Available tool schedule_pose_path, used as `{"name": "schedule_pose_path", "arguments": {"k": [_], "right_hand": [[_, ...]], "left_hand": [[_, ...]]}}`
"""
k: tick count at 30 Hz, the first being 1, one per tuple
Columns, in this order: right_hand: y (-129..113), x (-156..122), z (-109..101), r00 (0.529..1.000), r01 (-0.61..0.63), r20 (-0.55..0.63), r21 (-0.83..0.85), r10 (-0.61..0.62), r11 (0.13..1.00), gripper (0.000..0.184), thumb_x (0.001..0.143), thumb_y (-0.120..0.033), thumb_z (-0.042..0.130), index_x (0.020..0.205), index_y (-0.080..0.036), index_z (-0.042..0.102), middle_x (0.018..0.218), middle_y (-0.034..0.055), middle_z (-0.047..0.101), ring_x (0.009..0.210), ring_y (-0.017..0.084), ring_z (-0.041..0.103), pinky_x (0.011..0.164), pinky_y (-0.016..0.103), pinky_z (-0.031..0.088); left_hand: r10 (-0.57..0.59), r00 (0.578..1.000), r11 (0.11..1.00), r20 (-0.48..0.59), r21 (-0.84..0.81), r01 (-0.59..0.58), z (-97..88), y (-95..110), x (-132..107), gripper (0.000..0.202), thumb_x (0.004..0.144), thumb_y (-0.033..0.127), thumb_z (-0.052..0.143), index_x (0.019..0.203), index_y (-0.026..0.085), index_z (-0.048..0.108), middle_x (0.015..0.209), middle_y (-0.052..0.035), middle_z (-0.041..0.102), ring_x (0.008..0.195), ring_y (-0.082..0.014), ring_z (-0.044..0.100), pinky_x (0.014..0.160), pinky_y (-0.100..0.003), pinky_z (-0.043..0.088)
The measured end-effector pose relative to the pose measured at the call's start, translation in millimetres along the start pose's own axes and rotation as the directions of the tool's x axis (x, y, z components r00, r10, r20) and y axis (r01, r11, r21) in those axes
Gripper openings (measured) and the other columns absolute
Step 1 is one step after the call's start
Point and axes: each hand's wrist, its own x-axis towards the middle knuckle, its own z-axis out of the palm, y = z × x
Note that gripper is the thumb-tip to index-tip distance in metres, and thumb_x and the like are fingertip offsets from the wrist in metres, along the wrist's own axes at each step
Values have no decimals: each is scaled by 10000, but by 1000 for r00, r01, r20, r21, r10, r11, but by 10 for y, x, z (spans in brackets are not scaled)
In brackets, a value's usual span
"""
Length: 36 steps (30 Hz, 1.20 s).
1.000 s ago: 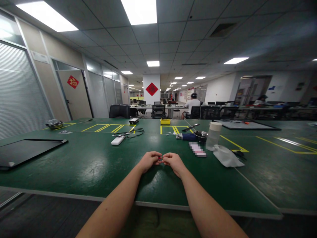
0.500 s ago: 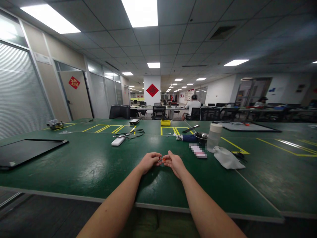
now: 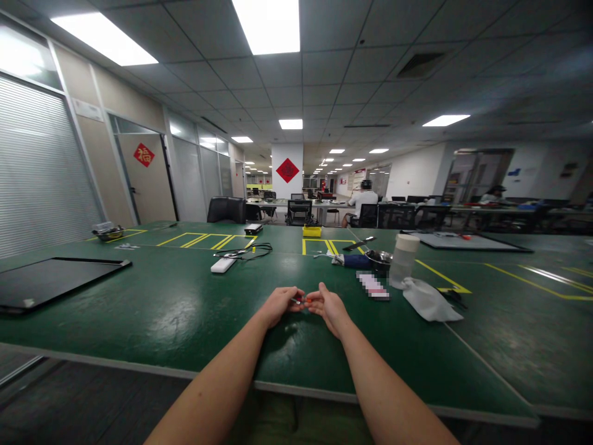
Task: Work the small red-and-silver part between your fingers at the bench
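My left hand (image 3: 277,304) and my right hand (image 3: 327,305) meet over the green table (image 3: 152,309), fingertips pinched together. Between them is a tiny part (image 3: 302,300) with a red or orange spot and a thin metal tip; it is too small to name. Both hands grip it from either side, just above the table top. My forearms reach in from the lower edge of the view.
To the right lie a white cloth (image 3: 428,300), a translucent jar (image 3: 403,260), a metal bowl (image 3: 377,257) and a small blurred card (image 3: 373,285). Farther back sit a white remote (image 3: 223,264), black cables (image 3: 248,250), a yellow box (image 3: 311,231). A black tray (image 3: 44,281) lies left. People sit at far desks.
My hands stay pinched on the small part; the right thumb has lifted slightly. The view has tilted a little, shifting everything down and right.
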Motion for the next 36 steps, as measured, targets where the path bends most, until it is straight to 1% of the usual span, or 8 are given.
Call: {"name": "schedule_pose_path", "arguments": {"k": [10, 17, 19, 23, 24, 27, 32, 36], "right_hand": [[4, 3, -4, 1000, -4, 3, 3, 4, 1000, 503, 898, -502, 421, 695, -102, 648, 692, 130, 695, 588, 158, 667, 530, 227, 489], [17, 11, -14, 1000, 14, 13, -3, -14, 1000, 489, 885, -497, 441, 711, -91, 650, 738, 144, 699, 607, 167, 672, 539, 238, 503], [20, 11, -14, 1000, 19, 16, -12, -19, 1000, 415, 865, -448, 495, 718, -93, 652, 743, 138, 700, 610, 163, 671, 546, 236, 507], [40, 12, -14, 998, 62, 27, -102, -60, 993, 108, 726, -201, 630, 734, -99, 666, 741, 101, 701, 644, 146, 670, 578, 210, 514], [49, 16, -15, 997, 73, 22, -126, -71, 989, 79, 687, -150, 635, 738, -100, 669, 738, 92, 701, 656, 146, 671, 587, 206, 515], [79, 34, -23, 996, 90, 7, -157, -90, 983, 128, 625, -93, 623, 742, -105, 673, 738, 76, 698, 678, 150, 675, 597, 204, 519], [76, 19, -18, 993, 111, 46, -163, -105, 980, 140, 602, -103, 632, 739, -109, 664, 694, 57, 688, 663, 151, 675, 578, 199, 512], [41, -37, 4, 989, 137, 72, -177, -126, 975, 151, 596, -121, 658, 746, -114, 654, 660, 35, 677, 614, 134, 657, 546, 191, 494]], "left_hand": [[1, 1000, 1000, 4, -19, -1, -7, -15, 12, 379, 860, 417, 510, 973, 79, 640, 859, -120, 684, 704, -154, 658, 653, -252, 526], [7, 1000, 1000, 17, -1, -7, -7, -17, 6, 375, 848, 417, 522, 964, 81, 643, 842, -107, 687, 706, -149, 655, 675, -260, 521], [13, 1000, 1000, 18, 19, -14, -5, -18, 4, 360, 841, 403, 532, 969, 87, 647, 839, -100, 689, 720, -150, 654, 685, -259, 517], [33, 999, 994, 35, 105, -37, -5, -32, 5, 295, 776, 285, 610, 1003, 101, 651, 819, -79, 694, 713, -139, 644, 695, -247, 502], [43, 998, 991, 38, 127, -48, -7, -36, 5, 300, 755, 248, 622, 1016, 103, 649, 805, -72, 694, 699, -134, 638, 690, -243, 498], [79, 996, 978, 34, 190, -84, -18, -45, 5, 331, 716, 174, 617, 1038, 107, 645, 776, -58, 692, 658, -124, 620, 663, -235, 486], [114, 993, 959, 42, 257, -121, -29, -27, -7, 348, 698, 136, 578, 1037, 103, 646, 766, -52, 686, 633, -118, 602, 635, -229, 474], [96, 994, 960, 50, 260, -106, -17, -15, -6, 337, 697, 122, 554, 1017, 105, 655, 775, -54, 682, 616, -109, 592, 612, -221, 468]]}}
